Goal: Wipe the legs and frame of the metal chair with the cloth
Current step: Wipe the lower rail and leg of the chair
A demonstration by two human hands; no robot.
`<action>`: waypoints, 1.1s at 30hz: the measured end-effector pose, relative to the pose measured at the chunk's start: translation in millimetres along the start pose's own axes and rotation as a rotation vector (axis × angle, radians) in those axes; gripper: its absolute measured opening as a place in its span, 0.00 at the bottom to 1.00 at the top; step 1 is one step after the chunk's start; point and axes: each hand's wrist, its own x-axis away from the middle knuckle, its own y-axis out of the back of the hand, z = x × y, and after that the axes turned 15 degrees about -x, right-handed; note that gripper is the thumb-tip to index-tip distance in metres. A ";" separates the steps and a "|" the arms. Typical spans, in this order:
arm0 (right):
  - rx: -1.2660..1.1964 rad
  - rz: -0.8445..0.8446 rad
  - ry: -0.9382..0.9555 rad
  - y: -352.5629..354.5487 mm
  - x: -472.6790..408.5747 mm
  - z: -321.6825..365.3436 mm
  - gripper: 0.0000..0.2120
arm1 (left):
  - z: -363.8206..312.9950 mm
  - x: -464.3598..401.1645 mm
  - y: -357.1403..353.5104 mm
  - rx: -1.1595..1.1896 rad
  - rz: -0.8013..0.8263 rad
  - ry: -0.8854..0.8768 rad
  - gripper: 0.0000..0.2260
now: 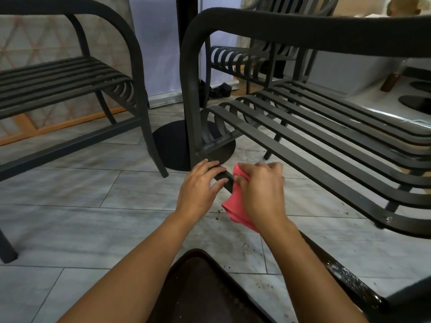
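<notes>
A dark metal chair (pixel 303 145) with a slatted seat stands right of centre, its curved armrest arching overhead. Low down, its side frame bar (pixel 224 177) runs from the front leg (pixel 193 108) toward me. My right hand (pixel 261 190) grips a pink cloth (pixel 235 206) wrapped on that bar. My left hand (pixel 200 185) rests on the same bar just to the left, fingers fairly straight over it. The bar's nearer stretch (pixel 345 276) looks wet and speckled.
A second matching chair (pixel 70 80) stands at the left, and a third (pixel 251 59) behind. A black table pedestal with a round base (pixel 170 145) sits between them. The grey tiled floor (pixel 93 206) carries scattered crumbs near my hands. A dark tray-like object (pixel 205 287) lies at the bottom.
</notes>
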 end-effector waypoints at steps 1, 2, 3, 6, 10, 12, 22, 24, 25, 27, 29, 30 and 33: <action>0.029 0.029 -0.004 -4.5 -3.8 2.2 0.11 | -0.4 -0.2 0.2 0.005 0.003 0.006 0.16; 0.040 0.067 -0.016 -9.2 -5.8 2.9 0.09 | -0.6 -0.5 0.6 0.016 0.004 0.010 0.16; 0.046 0.104 -0.026 -13.5 -5.8 2.9 0.08 | -0.6 -0.8 1.2 0.032 0.002 0.014 0.16; 0.172 0.177 0.029 -26.1 6.2 -3.3 0.18 | -1.5 -1.0 3.0 0.080 0.003 0.024 0.15; 0.333 0.160 0.127 -34.5 14.3 -12.8 0.34 | -2.7 -0.9 3.2 0.092 0.003 0.035 0.15; 0.379 0.159 0.152 -33.8 15.9 -15.5 0.34 | -3.1 -0.8 2.7 0.089 0.002 0.043 0.15; 0.438 0.173 0.121 -23.4 29.4 -21.8 0.23 | -3.0 -1.0 -1.5 0.093 0.004 0.071 0.15; 0.452 0.187 0.111 -20.8 31.6 -22.2 0.22 | -2.4 -1.3 -1.8 0.088 0.007 0.070 0.15; 0.463 0.188 0.109 -19.3 33.3 -22.0 0.22 | -2.3 -1.3 -2.0 0.088 0.005 0.070 0.15; 0.479 0.180 0.104 -16.5 36.4 -21.2 0.20 | -2.2 -1.3 -2.9 0.087 0.000 0.072 0.15; 0.492 0.165 0.095 -14.7 39.3 -20.9 0.20 | -2.1 -1.5 -4.1 0.082 -0.005 0.072 0.15; 0.502 0.153 0.092 -14.0 40.6 -21.4 0.20 | -1.7 -1.7 -4.6 0.081 -0.007 0.073 0.14; 0.511 0.112 0.090 -12.8 44.2 -23.1 0.21 | -0.3 -2.0 -5.9 0.087 -0.001 0.075 0.15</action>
